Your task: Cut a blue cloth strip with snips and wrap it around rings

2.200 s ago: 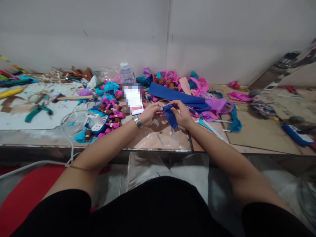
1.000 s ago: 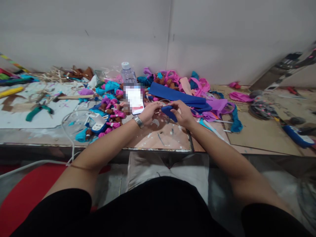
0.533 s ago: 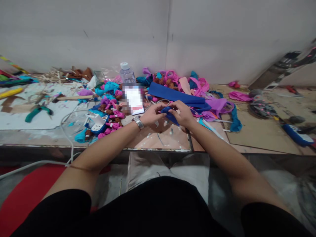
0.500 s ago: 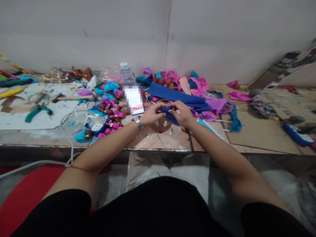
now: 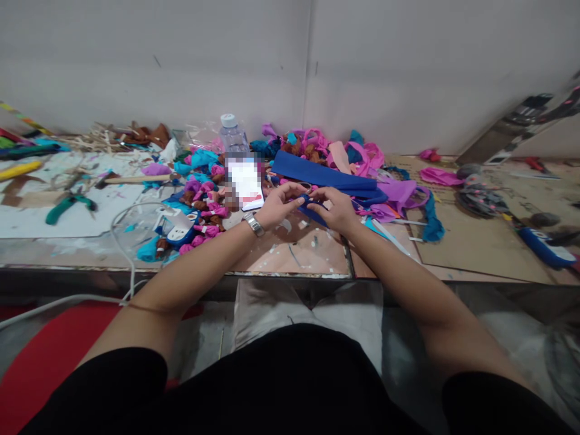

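Between my two hands, above the worn tabletop, is a small piece of dark blue crepe paper or fabric. My left hand, with a metal watch at the wrist, pinches its left end between thumb and fingers. The fingers of my right hand are closed on its right side, and part of the piece shows below them. Just beyond my hands lies a longer folded strip of the same blue material. A phone with a lit, blurred screen stands left of my left hand.
Pink, teal and brown twisted bundles crowd the left, beside a white-and-blue power strip with a cable. A clear bottle stands behind the phone. Green-handled pliers and a hammer lie farther left; cardboard covers the right.
My fingers have shifted slightly on the blue piece, the left fingers opening a little and the piece lying flatter. Everything else on the table stays put.
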The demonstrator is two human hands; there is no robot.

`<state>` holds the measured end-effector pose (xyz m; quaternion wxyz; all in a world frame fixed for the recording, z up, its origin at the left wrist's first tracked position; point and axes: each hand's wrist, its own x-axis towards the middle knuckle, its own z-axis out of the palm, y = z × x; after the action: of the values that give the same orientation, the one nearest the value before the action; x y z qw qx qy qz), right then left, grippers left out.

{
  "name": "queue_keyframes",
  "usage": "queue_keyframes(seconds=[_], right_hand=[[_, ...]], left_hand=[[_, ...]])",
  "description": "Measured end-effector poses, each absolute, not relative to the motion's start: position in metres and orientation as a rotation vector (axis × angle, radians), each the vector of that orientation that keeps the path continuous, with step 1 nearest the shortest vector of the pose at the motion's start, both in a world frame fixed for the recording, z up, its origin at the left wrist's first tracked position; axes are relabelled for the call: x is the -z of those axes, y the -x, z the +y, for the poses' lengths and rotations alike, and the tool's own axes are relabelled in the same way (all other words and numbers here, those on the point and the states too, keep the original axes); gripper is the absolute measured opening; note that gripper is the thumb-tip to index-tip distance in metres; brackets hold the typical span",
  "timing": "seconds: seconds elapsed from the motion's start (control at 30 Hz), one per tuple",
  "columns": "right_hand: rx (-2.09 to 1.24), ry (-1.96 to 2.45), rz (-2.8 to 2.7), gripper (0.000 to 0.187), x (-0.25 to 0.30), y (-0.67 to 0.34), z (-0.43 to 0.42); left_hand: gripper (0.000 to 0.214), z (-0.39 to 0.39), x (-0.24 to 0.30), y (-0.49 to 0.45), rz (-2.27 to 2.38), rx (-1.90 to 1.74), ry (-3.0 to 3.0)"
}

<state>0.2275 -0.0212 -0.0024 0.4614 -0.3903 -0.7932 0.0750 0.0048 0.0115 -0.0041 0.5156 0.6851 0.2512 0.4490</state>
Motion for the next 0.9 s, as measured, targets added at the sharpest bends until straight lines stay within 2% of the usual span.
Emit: queue_keyframes(seconds=[0.13, 0.37, 0.7, 0.9], right_hand=[[-0.154, 0.964, -1.922, 0.027, 0.0013, -0.2269, -0.0234], [-0.198, 0.984, -1.909, 0.034, -0.0008, -0.2248, -0.025], [-0.181, 0.976, -1.887, 0.027, 0.0025, -0.2244, -0.0254], [-0.224, 0.971, -1.869, 0.03, 0.002, -0.2226, -0.0263]], left_hand=[[0.049, 0.0133, 0.0053, -0.004, 0.609, -1.091, -1.578], [0.051, 0.0118, 0.0056, -0.0044, 0.612, -1.058, -1.532], [0.05, 0.0068, 0.001, -0.0042, 0.647, -1.08, -1.638], [0.046, 0.0086, 0.0016, -0.0028, 0.66, -1.094, -1.658]])
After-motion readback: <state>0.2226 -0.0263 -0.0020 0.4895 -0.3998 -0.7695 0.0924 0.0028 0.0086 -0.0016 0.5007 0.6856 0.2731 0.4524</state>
